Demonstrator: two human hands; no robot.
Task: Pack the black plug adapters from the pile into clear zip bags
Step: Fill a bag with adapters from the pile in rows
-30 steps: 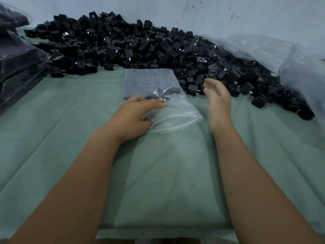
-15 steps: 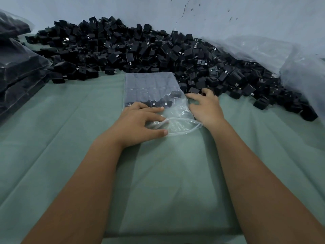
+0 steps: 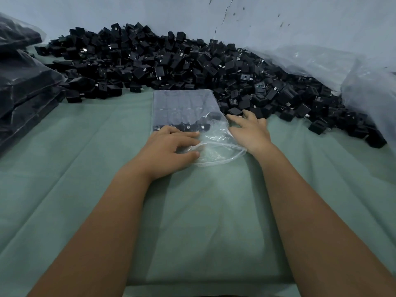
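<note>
A clear zip bag [image 3: 184, 106] lies on the green cloth, its open mouth toward me. Rows of black plug adapters fill its far part. My left hand [image 3: 169, 148] rests on the bag's near end, fingers on top and thumb at the mouth's upper lip, pinching it. Behind and to the right spreads the big pile of black adapters [image 3: 192, 61]. My right hand [image 3: 250, 131] is just right of the bag at the pile's near edge. Its spread fingers touch loose adapters there. Whether anything is under the palm is hidden.
Filled dark bags [image 3: 23, 82] are stacked at the left edge. Crumpled clear plastic [image 3: 334, 63] lies at the back right against the pale wall. The green cloth [image 3: 192, 221] stretches bare toward me between my forearms.
My right hand dropped from above the cloth onto the pile's near edge beside the bag and spread its fingers. My left hand slid back to the bag's mouth and lifted its lip.
</note>
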